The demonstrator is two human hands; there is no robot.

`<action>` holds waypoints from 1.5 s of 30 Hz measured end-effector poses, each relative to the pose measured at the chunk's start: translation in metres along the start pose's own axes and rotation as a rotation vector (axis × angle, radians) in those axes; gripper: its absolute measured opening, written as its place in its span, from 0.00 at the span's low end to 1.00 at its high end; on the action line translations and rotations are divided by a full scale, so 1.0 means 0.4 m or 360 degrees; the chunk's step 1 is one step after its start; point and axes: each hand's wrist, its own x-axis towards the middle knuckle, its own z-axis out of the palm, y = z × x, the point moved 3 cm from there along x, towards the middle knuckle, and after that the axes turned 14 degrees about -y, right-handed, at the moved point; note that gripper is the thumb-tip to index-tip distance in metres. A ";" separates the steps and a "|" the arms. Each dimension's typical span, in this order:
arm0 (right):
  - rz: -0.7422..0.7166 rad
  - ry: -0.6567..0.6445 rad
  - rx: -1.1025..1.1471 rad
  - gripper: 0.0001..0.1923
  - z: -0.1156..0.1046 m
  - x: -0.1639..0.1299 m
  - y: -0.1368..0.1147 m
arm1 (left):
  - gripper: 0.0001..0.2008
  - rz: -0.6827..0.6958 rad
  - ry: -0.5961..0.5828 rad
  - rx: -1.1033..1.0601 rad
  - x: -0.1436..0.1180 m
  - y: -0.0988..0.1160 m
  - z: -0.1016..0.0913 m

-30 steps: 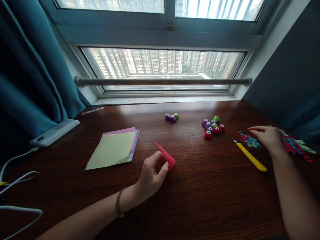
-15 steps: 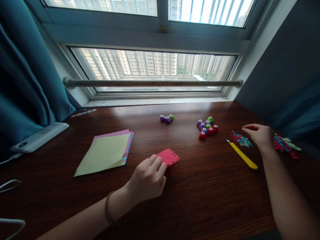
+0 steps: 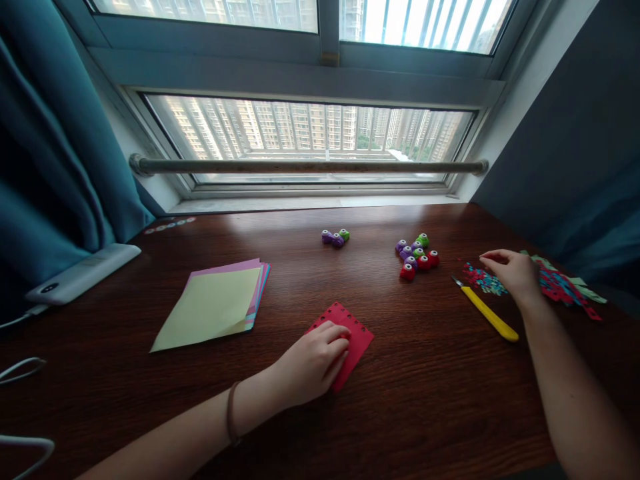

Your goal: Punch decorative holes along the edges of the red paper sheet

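A: Which finish does the red sheet [image 3: 359, 345] present?
B: Matt paper. The stack [image 3: 213, 303] is also paper.
A: And the desk [image 3: 425, 387]?
B: Wood-grained, glossy. The yellow handle [image 3: 487, 313] appears smooth plastic.

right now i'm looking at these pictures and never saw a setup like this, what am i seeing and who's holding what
There is no machine: these are a person's bare hands, seen by one camera worn on the head, looking forward and down. The left hand is on red paper with holes along its edges; its grip is partly hidden. The right hand hovers near tiny paper bits, with nothing visible in its fingers. On the table also lie a paper stack, two clusters of colourful eyed pieces and a yellow-handled tool.
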 end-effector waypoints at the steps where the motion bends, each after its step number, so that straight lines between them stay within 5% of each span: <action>1: -0.0015 0.0023 0.0010 0.09 0.001 -0.003 -0.007 | 0.10 0.0029 -0.0001 0.0013 0.001 -0.002 0.003; 8: -0.0282 0.0054 0.0175 0.15 0.065 -0.065 -0.167 | 0.12 -0.0073 0.0045 0.0227 0.014 -0.024 0.035; 13: -0.0737 -0.0390 0.0164 0.11 0.172 -0.143 -0.350 | 0.16 -0.0305 0.0110 0.0285 0.014 -0.045 0.034; 16: -0.0914 -0.0576 0.0083 0.09 0.231 -0.152 -0.406 | 0.18 -0.0402 0.0117 0.0315 0.012 -0.053 0.031; 24: -0.1064 -0.0536 0.0061 0.10 0.297 -0.067 -0.404 | 0.20 -0.0489 0.0088 0.0359 0.010 -0.066 0.032; 39: -0.1053 -0.0565 0.0219 0.07 0.309 -0.075 -0.343 | 0.21 -0.0500 0.0083 0.0354 0.011 -0.065 0.029; 45: -0.1067 -0.0590 0.0285 0.08 0.348 -0.080 -0.425 | 0.20 -0.0546 0.0112 0.0344 0.008 -0.059 0.027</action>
